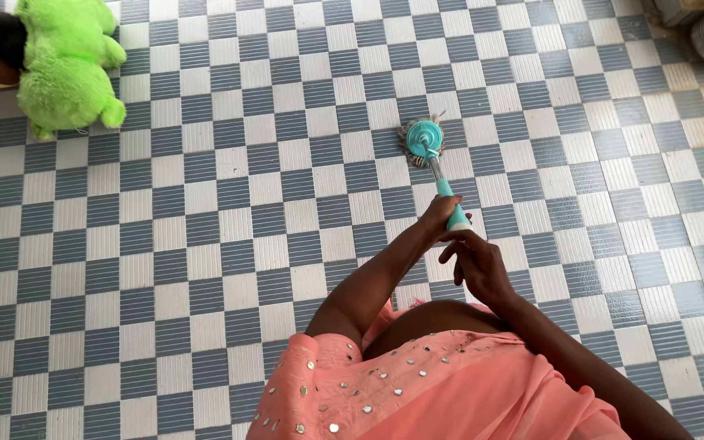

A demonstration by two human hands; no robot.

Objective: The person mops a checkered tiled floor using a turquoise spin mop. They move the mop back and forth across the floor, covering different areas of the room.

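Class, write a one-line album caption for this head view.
Both hands, left hand and right hand, grip a teal mop on the checkered floor.

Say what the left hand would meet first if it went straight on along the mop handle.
Probably the round teal mop head on the checkered tile floor; the left hand grips the teal handle pointing there.
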